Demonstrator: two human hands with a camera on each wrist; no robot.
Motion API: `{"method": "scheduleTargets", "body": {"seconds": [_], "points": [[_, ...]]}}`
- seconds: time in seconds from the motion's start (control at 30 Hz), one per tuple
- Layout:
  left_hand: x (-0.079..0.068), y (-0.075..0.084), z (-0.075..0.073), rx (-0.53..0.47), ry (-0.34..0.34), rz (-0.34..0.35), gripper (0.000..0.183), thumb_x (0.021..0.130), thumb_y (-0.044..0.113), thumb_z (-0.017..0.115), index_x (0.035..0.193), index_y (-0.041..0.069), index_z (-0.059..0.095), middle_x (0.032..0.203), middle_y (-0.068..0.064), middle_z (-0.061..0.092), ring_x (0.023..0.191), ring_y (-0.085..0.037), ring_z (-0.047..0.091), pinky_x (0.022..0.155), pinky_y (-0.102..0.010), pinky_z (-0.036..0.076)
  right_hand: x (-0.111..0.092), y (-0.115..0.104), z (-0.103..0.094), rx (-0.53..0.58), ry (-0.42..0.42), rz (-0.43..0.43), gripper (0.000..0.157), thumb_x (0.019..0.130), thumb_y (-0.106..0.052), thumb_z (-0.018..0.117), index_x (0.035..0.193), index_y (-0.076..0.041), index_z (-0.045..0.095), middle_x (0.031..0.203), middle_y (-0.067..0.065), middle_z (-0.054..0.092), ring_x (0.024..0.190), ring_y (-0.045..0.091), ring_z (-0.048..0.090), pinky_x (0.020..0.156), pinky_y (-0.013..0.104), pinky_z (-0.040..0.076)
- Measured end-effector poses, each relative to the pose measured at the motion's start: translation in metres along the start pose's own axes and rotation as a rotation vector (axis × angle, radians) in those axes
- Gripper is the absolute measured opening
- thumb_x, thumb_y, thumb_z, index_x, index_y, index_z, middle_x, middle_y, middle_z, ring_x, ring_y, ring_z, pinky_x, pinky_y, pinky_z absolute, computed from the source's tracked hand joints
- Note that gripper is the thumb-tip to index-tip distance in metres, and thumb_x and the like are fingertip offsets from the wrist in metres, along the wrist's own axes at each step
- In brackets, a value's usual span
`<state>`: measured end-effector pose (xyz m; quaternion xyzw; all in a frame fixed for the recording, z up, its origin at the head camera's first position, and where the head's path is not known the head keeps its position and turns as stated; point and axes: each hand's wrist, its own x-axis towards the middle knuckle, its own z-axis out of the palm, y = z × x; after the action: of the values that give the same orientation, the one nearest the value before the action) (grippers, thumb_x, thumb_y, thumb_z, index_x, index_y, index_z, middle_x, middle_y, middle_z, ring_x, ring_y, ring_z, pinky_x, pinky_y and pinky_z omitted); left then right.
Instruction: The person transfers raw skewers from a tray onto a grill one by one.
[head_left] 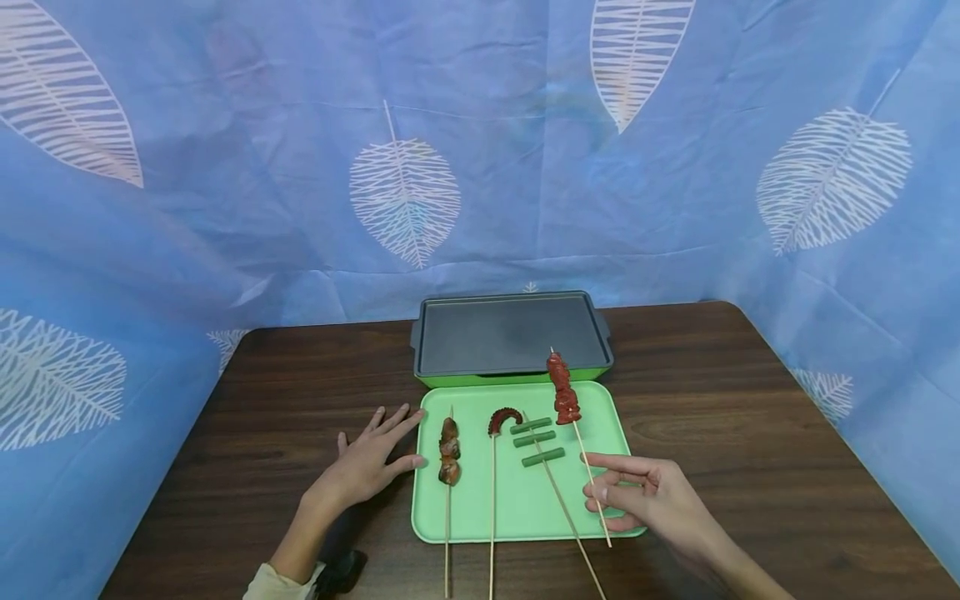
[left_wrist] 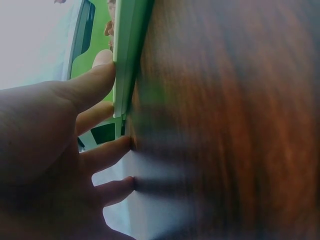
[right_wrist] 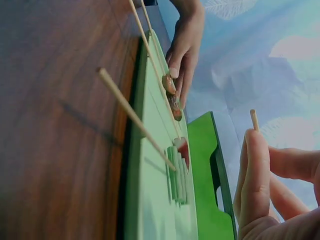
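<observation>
My right hand (head_left: 645, 497) pinches the stick of a skewer of red meat pieces (head_left: 564, 392), raised at a tilt over the right part of a light green tray (head_left: 468, 517). In the right wrist view the stick's blunt end (right_wrist: 254, 120) pokes out past the fingertips. My left hand (head_left: 363, 467) is at the tray's left edge with its fingers spread, its thumb touching the rim (left_wrist: 120, 55). On the tray lie a browned meat skewer (head_left: 449, 450), a curled dark red tentacle skewer (head_left: 504, 417) and a skewer with three green stalk pieces (head_left: 543, 456).
A grill pan with a dark flat top (head_left: 510, 333) and green sides stands directly behind the tray. The sticks on the tray stick out over its front edge. Under everything is a dark wooden table (head_left: 720, 400), with a blue leaf-patterned cloth (head_left: 495, 183) hanging around it.
</observation>
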<state>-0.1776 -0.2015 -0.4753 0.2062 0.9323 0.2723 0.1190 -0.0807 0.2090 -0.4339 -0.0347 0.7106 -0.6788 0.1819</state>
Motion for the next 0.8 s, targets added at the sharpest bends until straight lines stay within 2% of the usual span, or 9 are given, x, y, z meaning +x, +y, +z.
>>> {"method": "scheduleTargets", "body": {"seconds": [0.17, 0.37, 0.57, 0.8], "points": [[0.000, 0.000, 0.001, 0.000, 0.004, -0.004, 0.071, 0.101, 0.047, 0.062, 0.163, 0.024, 0.035, 0.169, -0.011, 0.024, 0.154, -0.045, 0.010, 0.096, -0.091, -0.001, 0.017, -0.006, 0.009, -0.008, 0.014, 0.005, 0.058, 0.099, -0.015, 0.071, 0.149, 0.006, 0.050, 0.112, 0.024, 0.070, 0.100, 0.026, 0.074, 0.079, 0.043, 0.061], [-0.001, 0.000, 0.003, -0.006, 0.001, -0.017, 0.071, 0.101, 0.048, 0.062, 0.162, 0.025, 0.036, 0.168, -0.011, 0.024, 0.154, -0.045, 0.009, 0.096, -0.091, -0.003, 0.039, -0.007, 0.023, 0.040, 0.029, 0.022, 0.059, 0.096, -0.012, 0.073, 0.147, 0.008, 0.051, 0.108, 0.019, 0.073, 0.099, 0.025, 0.075, 0.078, 0.040, 0.061], [-0.002, 0.002, 0.002, -0.008, 0.004, -0.017, 0.070, 0.101, 0.046, 0.063, 0.162, 0.024, 0.036, 0.168, -0.012, 0.025, 0.154, -0.046, 0.010, 0.096, -0.091, -0.002, 0.055, -0.007, 0.036, 0.103, 0.022, 0.026, 0.057, 0.096, -0.007, 0.072, 0.147, 0.008, 0.051, 0.105, 0.017, 0.072, 0.099, 0.022, 0.074, 0.078, 0.038, 0.061], [-0.001, 0.003, 0.002, -0.009, 0.011, -0.015, 0.070, 0.101, 0.045, 0.063, 0.162, 0.023, 0.037, 0.168, -0.012, 0.025, 0.154, -0.046, 0.010, 0.096, -0.091, -0.001, 0.070, -0.013, 0.054, 0.122, 0.013, 0.023, 0.055, 0.096, -0.009, 0.071, 0.146, 0.006, 0.053, 0.107, 0.015, 0.073, 0.100, 0.023, 0.074, 0.080, 0.037, 0.061]]}}
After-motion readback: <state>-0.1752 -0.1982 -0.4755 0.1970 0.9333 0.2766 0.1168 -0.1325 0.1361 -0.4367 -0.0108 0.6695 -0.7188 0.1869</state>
